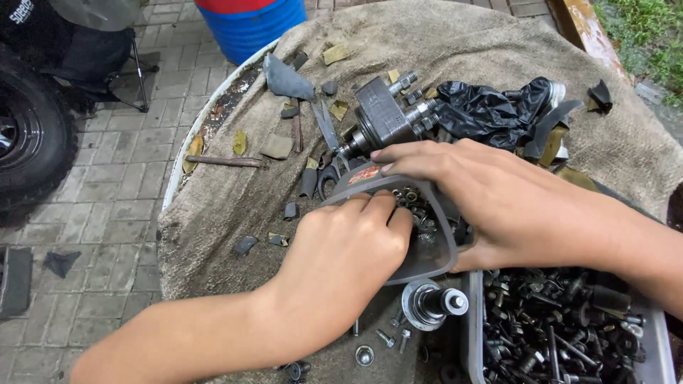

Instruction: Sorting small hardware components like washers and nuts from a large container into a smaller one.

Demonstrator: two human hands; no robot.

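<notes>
My left hand (341,249) digs fingertips into the small grey plastic tray of nuts (434,259); my right hand (491,195) clasps its far rim, long axis running away from me.

- Hands: two, left hand (341,259) and right hand (491,199).
- Grey plastic tubs: two, small tub (427,263) and large tub (473,327).
- Pump-like metal blocks: one (384,117).
- Flanged metal hubs: one (430,304).
- Black plastic bags: one (491,110).
- Blue drums: one (252,25).
- Tyres: one (28,135).
- Bolts in tubs: too many to count.

Rough cloth (235,199), greasy metal bolts (555,327)
</notes>
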